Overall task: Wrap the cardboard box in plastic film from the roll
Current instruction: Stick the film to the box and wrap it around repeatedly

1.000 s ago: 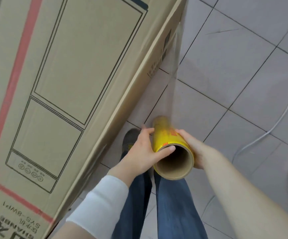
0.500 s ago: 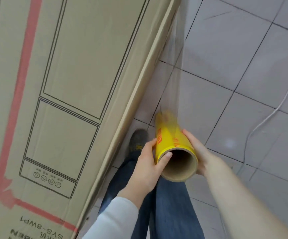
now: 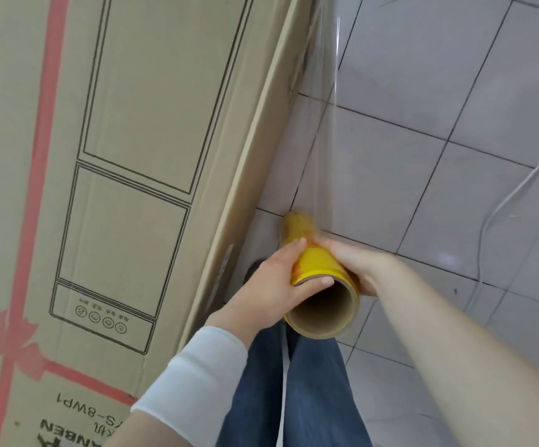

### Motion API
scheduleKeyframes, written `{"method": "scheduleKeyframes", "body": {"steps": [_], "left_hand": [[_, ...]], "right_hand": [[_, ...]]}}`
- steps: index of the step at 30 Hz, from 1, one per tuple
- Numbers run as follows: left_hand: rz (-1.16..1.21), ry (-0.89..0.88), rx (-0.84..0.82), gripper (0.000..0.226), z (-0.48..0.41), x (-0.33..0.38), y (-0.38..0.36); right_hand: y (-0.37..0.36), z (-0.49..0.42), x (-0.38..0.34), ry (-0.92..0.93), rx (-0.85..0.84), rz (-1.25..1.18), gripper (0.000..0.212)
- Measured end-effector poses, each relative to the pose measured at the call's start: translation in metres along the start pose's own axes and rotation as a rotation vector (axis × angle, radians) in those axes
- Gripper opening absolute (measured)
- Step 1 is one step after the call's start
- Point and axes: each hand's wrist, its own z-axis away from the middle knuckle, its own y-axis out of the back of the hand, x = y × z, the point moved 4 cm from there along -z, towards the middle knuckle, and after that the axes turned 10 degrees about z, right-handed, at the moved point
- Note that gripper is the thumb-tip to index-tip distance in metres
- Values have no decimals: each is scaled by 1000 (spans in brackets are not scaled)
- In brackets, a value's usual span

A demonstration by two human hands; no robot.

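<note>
A tall brown cardboard box (image 3: 139,130) with black line drawings and a red ribbon print fills the left of the view. Just right of its edge I hold a yellow roll of plastic film (image 3: 316,269), its open cardboard core facing me. My left hand (image 3: 271,285) grips the roll from the left, thumb across its rim. On the other side, my right hand (image 3: 358,262) clasps it. A clear sheet of film (image 3: 323,124) stretches from the roll up along the box's right edge.
Grey floor tiles (image 3: 455,108) spread to the right, with a white cable (image 3: 500,201) lying across them. My legs in blue jeans (image 3: 294,388) and a dark shoe (image 3: 253,269) stand close to the box's corner.
The view has swung, so the box now looks more upright and fills more of the frame. The roll has stayed in both hands beside the box's edge, with the film sheet still stretched.
</note>
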Motion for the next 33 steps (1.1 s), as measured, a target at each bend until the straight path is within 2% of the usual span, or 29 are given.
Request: {"method": "scheduleKeyframes", "body": {"steps": [3,5,6,9,12,14,17,18,20,22,26,28,31,33], "left_hand": [[1,-15,43,76,6,-13,-2],[92,-4,105,72,17,-27,-3],[160,0,151,71,23,-34,-5],[326,15,273,65,44,-45,-20],[348,83,302,49,56,-55,-32],[302,93,272,47,58,-57,-27],[271,26,193,87,48,-51,-11],[255,2,120,91,42,-46,-8],[125,-28,-43,84,33,-37,-8],[57,-29,-88,78,31,-40,-8],[65,-40,16,82,54,-66,-23],[130,-62,111,75,67,-79,-33],[268,-44,276,72,83,-96,-41],[342,-17,326,70,93,-101,-46]], "right_hand": [[5,-5,17,75,19,-140,59],[7,-6,34,105,77,-256,51],[4,-4,40,109,91,-324,51],[-25,-6,51,112,-27,-517,56],[-45,-6,53,108,-44,-523,58],[-46,-4,53,86,-20,-500,57],[-46,-5,49,47,-17,-446,63],[-49,-3,47,37,-29,-414,66],[-53,-2,47,34,-43,-350,66],[-53,-6,51,15,-24,-316,66],[-60,-13,54,-16,-5,-282,70],[-63,-16,62,-13,25,-291,72],[-69,-21,81,10,49,-385,72],[-81,-25,95,58,12,-453,64]]}}
